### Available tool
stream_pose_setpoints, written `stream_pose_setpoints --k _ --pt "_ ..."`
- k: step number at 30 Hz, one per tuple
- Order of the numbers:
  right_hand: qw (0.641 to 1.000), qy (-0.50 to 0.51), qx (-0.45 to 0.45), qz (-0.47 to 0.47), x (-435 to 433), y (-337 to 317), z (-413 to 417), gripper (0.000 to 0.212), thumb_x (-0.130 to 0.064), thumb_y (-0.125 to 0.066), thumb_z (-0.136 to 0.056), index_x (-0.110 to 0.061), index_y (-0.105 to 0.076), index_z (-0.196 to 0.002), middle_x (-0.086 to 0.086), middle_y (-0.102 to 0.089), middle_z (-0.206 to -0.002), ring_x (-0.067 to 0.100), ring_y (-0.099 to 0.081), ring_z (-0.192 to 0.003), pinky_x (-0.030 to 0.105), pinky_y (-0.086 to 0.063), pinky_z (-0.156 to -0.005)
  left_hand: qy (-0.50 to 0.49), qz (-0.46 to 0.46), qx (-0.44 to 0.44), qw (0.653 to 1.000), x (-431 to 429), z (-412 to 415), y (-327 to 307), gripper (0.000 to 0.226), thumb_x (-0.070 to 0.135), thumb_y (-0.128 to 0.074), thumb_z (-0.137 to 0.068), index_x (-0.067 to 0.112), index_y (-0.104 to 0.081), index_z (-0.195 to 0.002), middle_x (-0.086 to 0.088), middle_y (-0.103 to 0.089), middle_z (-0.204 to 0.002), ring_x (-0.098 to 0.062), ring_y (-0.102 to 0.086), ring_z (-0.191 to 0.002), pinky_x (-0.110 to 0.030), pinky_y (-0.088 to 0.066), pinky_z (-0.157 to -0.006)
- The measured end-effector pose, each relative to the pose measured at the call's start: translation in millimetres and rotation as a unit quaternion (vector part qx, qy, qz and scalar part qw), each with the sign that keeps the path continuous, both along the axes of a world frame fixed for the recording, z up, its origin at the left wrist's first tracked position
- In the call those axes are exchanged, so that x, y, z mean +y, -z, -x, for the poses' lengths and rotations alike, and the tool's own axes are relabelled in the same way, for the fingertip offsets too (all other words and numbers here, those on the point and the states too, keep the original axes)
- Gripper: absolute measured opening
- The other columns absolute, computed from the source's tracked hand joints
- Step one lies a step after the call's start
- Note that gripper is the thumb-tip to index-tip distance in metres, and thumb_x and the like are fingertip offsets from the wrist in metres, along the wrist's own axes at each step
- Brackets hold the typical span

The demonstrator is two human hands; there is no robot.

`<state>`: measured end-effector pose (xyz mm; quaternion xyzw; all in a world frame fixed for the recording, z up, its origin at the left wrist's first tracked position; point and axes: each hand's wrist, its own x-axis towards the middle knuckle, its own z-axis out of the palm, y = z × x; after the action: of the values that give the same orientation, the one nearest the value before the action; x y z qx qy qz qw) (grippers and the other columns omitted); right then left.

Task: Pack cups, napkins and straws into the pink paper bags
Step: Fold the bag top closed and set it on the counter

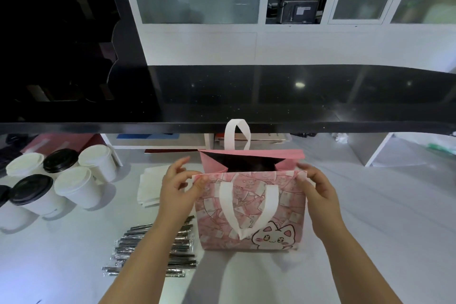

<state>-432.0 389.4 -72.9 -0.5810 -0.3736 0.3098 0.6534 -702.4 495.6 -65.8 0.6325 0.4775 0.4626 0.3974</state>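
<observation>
A pink paper bag [250, 215] with a cat print and white handles stands upright on the white table, its mouth open and dark inside. My left hand [176, 186] pinches the near rim at its left corner. My right hand [317, 189] pinches the same rim at its right corner. Several white cups [76, 186] with white or black lids stand at the left. A stack of white napkins [150, 186] lies left of the bag, partly behind my left hand. Wrapped black straws [148, 252] lie in a pile under my left forearm.
A black counter ledge [246, 106] overhangs the far side of the table, close behind the bag's rear handle. Shelves with boxes sit beneath it. Bare white tabletop [382, 217] stretches to the right of the bag.
</observation>
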Motion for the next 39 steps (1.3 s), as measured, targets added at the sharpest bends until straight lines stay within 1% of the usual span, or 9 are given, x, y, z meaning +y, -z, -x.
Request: stream_pose_setpoints --k 5,8,12,19,24,28,31,35,39 --pt "0.996 -0.079 -0.015 0.045 15 1 -21 0.024 -0.021 -0.051 -0.097 -0.009 -0.059 -0.078 -0.022 -0.044 -0.144 0.009 -0.058 -0.117 0.034 -0.046 -0.092 0.126 0.063 -0.002 0.990 20 4 -18 0.018 0.044 -0.075 -0.068 0.027 -0.077 -0.074 0.028 -0.036 -0.148 -0.016 -0.034 -0.140 -0.058 -0.031 -0.110" --pt "0.994 -0.109 0.014 0.022 16 -3 -23 0.018 -0.010 -0.049 -0.095 -0.001 -0.061 -0.085 0.002 -0.067 -0.118 0.024 -0.064 -0.104 0.034 -0.049 -0.084 0.098 0.095 -0.039 0.990 24 -1 -22 0.019 0.036 -0.079 -0.061 0.021 -0.077 -0.073 0.026 -0.055 -0.128 -0.013 -0.047 -0.127 -0.059 -0.034 -0.109" --pt "0.999 0.002 0.044 0.010 18 -2 -15 0.017 -0.007 -0.060 -0.090 -0.018 -0.070 -0.082 0.000 -0.073 -0.082 0.013 -0.068 -0.075 0.019 -0.053 -0.061 0.052 0.091 -0.086 0.991 22 -8 -19 0.022 0.034 -0.083 -0.056 0.024 -0.076 -0.075 0.011 -0.073 -0.099 -0.012 -0.065 -0.087 -0.067 -0.044 -0.092" --pt "0.998 0.059 0.017 -0.035 14 5 -14 0.022 -0.009 -0.072 -0.083 -0.029 -0.067 -0.076 -0.008 -0.071 -0.078 0.009 -0.068 -0.077 0.018 -0.053 -0.062 0.001 0.120 -0.105 0.987 22 -14 -14 0.027 0.037 -0.084 -0.052 0.024 -0.065 -0.066 0.000 -0.073 -0.080 -0.024 -0.066 -0.078 -0.057 -0.054 -0.079" --pt "0.982 0.107 -0.156 0.017 9 4 -19 0.044 -0.010 -0.074 -0.082 -0.044 -0.050 -0.095 -0.016 -0.070 -0.095 -0.002 -0.064 -0.095 0.019 -0.052 -0.070 -0.007 0.000 -0.018 1.000 26 -14 -4 0.041 0.033 -0.085 -0.065 0.044 -0.051 -0.085 0.020 -0.066 -0.086 -0.001 -0.064 -0.084 -0.018 -0.051 -0.066" --pt "0.950 0.073 -0.304 0.017 6 2 -23 0.056 -0.005 -0.070 -0.084 -0.052 -0.046 -0.101 -0.028 -0.063 -0.099 -0.003 -0.060 -0.096 0.014 -0.043 -0.075 0.012 -0.218 0.170 0.961 27 -9 -7 0.035 0.024 -0.079 -0.077 0.043 -0.053 -0.091 0.028 -0.062 -0.091 0.006 -0.053 -0.089 -0.026 -0.047 -0.075" --pt "0.891 0.080 -0.448 -0.013 6 4 -27 0.039 0.009 -0.070 -0.079 -0.023 -0.062 -0.102 -0.009 -0.064 -0.102 0.010 -0.057 -0.096 0.017 -0.043 -0.078 0.036 -0.353 0.225 0.907 30 -3 -4 0.038 -0.005 -0.083 -0.066 0.023 -0.064 -0.085 0.008 -0.067 -0.088 -0.005 -0.053 -0.087 -0.031 -0.045 -0.080" --pt "0.850 0.080 -0.519 -0.032 3 6 -28 0.032 0.004 -0.075 -0.076 -0.009 -0.069 -0.104 0.002 -0.067 -0.110 0.012 -0.057 -0.103 0.023 -0.044 -0.085 0.031 -0.366 0.250 0.896 31 3 0 0.033 -0.010 -0.084 -0.060 0.012 -0.070 -0.080 0.002 -0.071 -0.088 -0.009 -0.054 -0.089 -0.030 -0.042 -0.082" --pt "0.854 0.070 -0.515 -0.039 -1 4 -27 0.027 -0.009 -0.073 -0.082 -0.012 -0.069 -0.109 -0.002 -0.065 -0.118 0.008 -0.052 -0.113 0.021 -0.039 -0.096 0.052 -0.335 0.273 0.900 27 9 -6 0.029 0.027 -0.088 -0.065 0.021 -0.074 -0.089 0.009 -0.072 -0.102 -0.008 -0.058 -0.099 -0.037 -0.042 -0.089"
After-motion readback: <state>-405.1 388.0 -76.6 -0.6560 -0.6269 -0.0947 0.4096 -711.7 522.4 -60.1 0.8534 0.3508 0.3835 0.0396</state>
